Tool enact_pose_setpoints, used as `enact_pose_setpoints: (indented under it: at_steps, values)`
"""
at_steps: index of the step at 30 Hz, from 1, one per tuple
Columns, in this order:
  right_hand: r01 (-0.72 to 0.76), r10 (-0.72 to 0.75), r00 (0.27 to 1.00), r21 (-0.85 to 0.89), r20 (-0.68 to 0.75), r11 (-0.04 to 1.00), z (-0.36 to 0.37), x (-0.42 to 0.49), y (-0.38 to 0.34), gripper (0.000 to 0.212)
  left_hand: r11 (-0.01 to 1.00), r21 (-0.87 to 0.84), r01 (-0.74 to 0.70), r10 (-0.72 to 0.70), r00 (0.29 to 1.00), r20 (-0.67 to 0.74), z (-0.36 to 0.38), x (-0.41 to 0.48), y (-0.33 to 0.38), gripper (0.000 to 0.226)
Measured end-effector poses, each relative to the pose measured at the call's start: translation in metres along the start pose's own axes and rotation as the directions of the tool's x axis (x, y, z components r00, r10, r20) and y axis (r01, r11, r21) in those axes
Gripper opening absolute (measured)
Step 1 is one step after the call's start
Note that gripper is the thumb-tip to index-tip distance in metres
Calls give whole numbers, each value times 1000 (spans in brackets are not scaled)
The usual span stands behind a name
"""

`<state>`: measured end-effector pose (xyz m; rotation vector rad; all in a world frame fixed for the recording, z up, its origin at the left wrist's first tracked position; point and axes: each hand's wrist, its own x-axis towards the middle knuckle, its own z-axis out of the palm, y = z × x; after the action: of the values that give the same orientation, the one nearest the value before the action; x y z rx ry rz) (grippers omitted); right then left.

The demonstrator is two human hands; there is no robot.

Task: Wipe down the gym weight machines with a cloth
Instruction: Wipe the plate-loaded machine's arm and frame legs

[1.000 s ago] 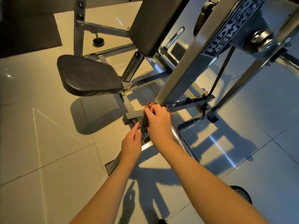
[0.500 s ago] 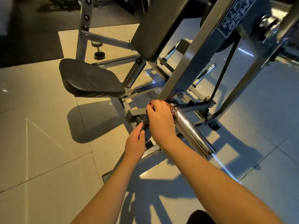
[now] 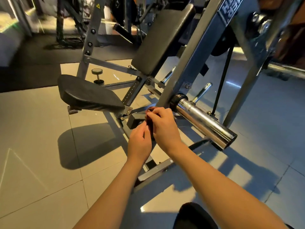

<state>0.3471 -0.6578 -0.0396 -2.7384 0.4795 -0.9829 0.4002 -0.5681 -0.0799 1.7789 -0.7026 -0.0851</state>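
Cloth (image 3: 149, 120), dark reddish, sits bunched between both hands at picture centre, over the weight machine's low frame rail (image 3: 153, 171). The right hand (image 3: 165, 128) curls its fingers (image 3: 155, 114) round the top of it; the left hand (image 3: 139, 142) pinches its lower end. A chrome plate sleeve (image 3: 204, 121) juts out just beside at 3 o'clock, and the seat pad (image 3: 89, 95) is at 10. Open tiled floor (image 3: 41, 146) spreads toward 8 o'clock.

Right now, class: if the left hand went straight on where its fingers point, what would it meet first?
Probably the dark cloth held by the right hand, just ahead of the left hand; behind it sits the machine's black block. Depth is unclear.
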Motion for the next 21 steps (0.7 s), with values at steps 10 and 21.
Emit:
enact_pose_setpoints:
  at_steps: [10,21]
  values:
    - [49,-48,998,-8,40,999,8,-13,-1,33,992,-124,-31,27,999,-35,2,3,-28,27]
    - [96,-150,963,-232,-223,968,4,33,0,23,978,-173,-112,124,990,60,9,34,-8,18]
